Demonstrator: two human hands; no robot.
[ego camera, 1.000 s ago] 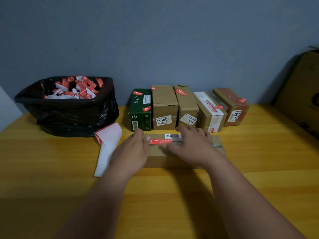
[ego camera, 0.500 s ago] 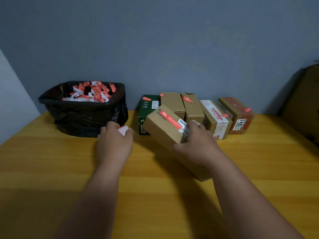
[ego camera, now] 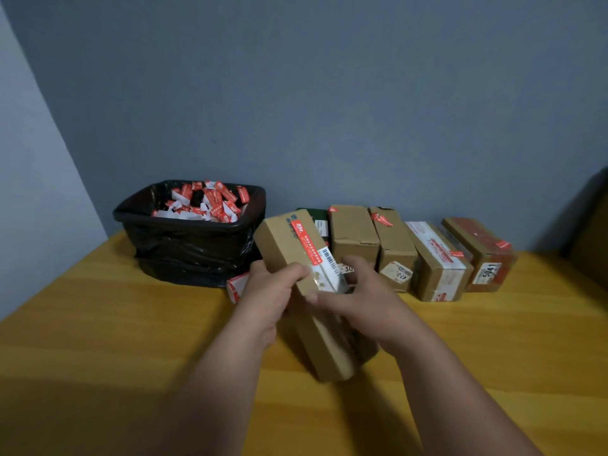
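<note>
Two hands held a long cardboard box tilted above the counter, its upper end raised toward the black-lined bin and its lower end down near the person. Whether that lower end touched the wood I cannot tell. The left hand gripped the box's left edge, fingers curled round it and thumb lying on the top face. The right hand gripped the opposite side, fingers bent over the right edge and thumb reaching across. A red-and-white label ran lengthwise along the top face, its barcoded end between the two thumbs. A paper strip lay on the counter just behind the left hand, beside the bin, which was filled with red and white scraps. A row of parcels stood against the wall behind the box, a green box at its left end and one marked 5041 at its right.
</note>
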